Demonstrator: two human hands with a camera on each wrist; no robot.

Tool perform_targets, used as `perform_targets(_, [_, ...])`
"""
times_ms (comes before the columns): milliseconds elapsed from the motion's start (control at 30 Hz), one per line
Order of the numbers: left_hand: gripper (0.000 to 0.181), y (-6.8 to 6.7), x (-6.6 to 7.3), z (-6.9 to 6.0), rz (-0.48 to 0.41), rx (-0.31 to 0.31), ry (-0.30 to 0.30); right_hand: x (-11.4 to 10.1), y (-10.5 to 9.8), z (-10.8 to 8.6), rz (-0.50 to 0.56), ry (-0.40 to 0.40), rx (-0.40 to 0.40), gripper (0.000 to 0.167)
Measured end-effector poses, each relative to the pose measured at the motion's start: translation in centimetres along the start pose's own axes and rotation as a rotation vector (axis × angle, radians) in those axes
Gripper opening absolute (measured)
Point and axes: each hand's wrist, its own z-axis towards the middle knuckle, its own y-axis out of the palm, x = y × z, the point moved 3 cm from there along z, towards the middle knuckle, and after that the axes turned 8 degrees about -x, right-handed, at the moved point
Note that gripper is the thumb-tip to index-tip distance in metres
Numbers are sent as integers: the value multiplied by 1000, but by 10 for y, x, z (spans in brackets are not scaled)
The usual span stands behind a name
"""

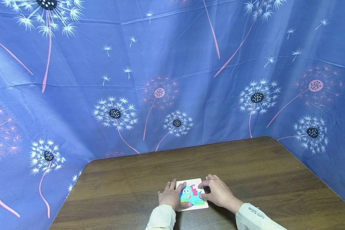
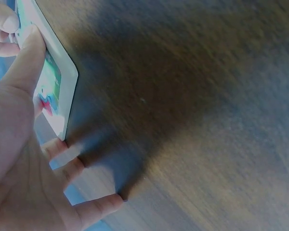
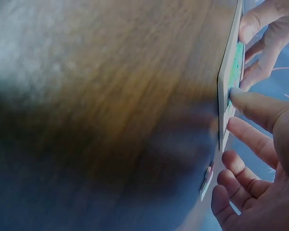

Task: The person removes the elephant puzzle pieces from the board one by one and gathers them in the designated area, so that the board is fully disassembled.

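A flat white-bordered board (image 1: 193,207) with a blue cartoon creature and green ground lies on the wooden table. My left hand (image 1: 170,197) rests across its left side, thumb on the lower part and index finger near the top; the left wrist view shows the other fingers spread beyond the edge of the board (image 2: 68,79). From the right, my right hand (image 1: 219,193) touches the board with thumb and index finger. In the right wrist view, the thumb and index finger of that hand (image 3: 260,144) press on the board's face near its border (image 3: 223,91), the other fingers loosely bent.
A small thin piece (image 3: 207,182) lies on the table beside the board, close to my right fingers. The brown wooden table (image 1: 126,191) extends around the board. Behind and at the sides hangs a blue cloth (image 1: 189,80) with dandelion prints.
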Motion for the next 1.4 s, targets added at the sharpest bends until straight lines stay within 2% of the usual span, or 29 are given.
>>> perform_targets(633, [77,-1,1,0,11,3,-5,-2,-1,2,37,30,48,31])
perform_targets(900, [78,0,1,1,19,5,-10,2,-1,4,24,32,34,30])
perform_targets(1067, [78,1,0,1,13,-1,-12,3,-2,3,2,53,41,31])
perform_targets(1300, [78,2,0,1,17,0,-17,0,-4,2,-16,128,63,31])
perform_targets(1400, [78,2,0,1,15,-2,-16,-1,-4,2,-24,129,72,30])
